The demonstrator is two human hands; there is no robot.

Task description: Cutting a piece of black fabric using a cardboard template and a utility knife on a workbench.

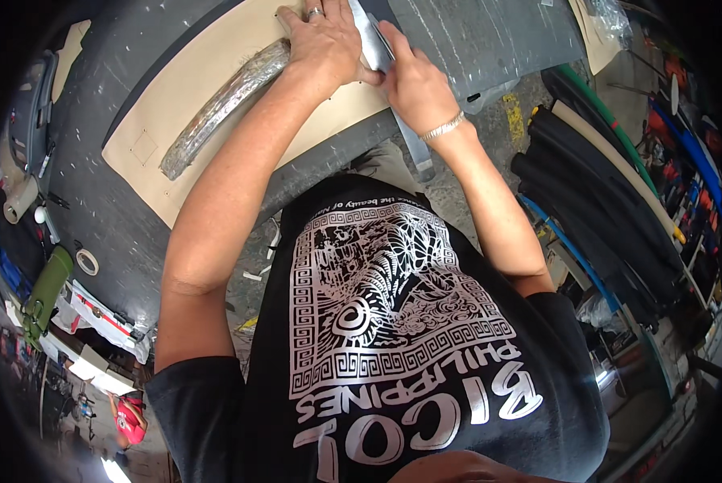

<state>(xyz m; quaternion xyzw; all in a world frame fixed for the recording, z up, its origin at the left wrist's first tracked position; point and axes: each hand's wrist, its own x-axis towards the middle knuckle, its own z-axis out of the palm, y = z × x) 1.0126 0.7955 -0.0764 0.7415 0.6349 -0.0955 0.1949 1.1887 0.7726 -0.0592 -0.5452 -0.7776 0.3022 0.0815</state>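
Observation:
My left hand [324,44] lies flat with its fingers spread, pressing on a tan paper pattern [147,149] and on a metal straightedge [367,36]. A ring sits on one of its fingers. Closed beside the straightedge, my right hand [419,88] grips a slim metallic tool [382,36] that looks like a utility knife, its index finger stretched along it. Most of that tool is hidden by the hand. A long curved bar wrapped in clear plastic [224,109] rests on the pattern next to my left wrist. Under the pattern lies a dark sheet [328,150].
The grey table [482,36] ends just before my body. Rolls of black material [594,193] stand at the right. A tape roll [87,262] and a green tube [48,294] are at the left. Far lower left, a person in red [130,419] is visible.

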